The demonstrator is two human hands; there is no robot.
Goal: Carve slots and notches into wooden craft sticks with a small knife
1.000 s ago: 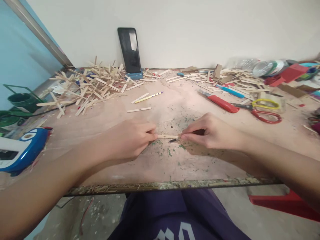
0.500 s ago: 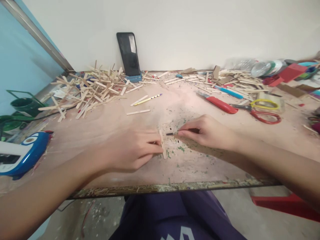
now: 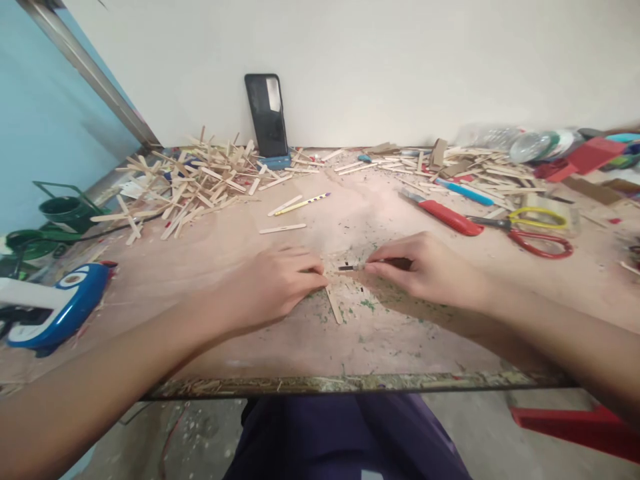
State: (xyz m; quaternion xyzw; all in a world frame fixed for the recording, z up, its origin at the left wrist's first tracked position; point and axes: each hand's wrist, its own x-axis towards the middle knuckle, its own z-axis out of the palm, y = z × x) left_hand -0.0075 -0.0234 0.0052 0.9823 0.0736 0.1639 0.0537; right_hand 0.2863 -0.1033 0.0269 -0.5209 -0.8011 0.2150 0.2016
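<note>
Under the fingertips of my left hand [image 3: 285, 280], a flat wooden craft stick [image 3: 333, 307] is pinched against the tabletop. Its lower end sticks out toward me and slants right; the upper part is mostly hidden by the fingers. My right hand [image 3: 423, 268] is closed around a slim craft knife [image 3: 347, 268], its dark blade pointing left toward the stick, with a small gap between them. Most of the knife's handle is covered by that hand. Green shavings [image 3: 367, 304] and small dark bits lie around the blade.
Beyond my hands lie a yellow pencil [image 3: 303, 203] and a loose stick [image 3: 283, 228]. A heap of sticks [image 3: 200, 183] and a propped phone [image 3: 269, 115] stand behind. At right are a red box cutter [image 3: 453, 218], scissors [image 3: 543, 243] and a blue pen-like tool [image 3: 465, 191].
The craft stick has turned: its near end now slants further right and shows more below my left fingers. The knife stays close to it in my right hand. The view has shifted slightly.
</note>
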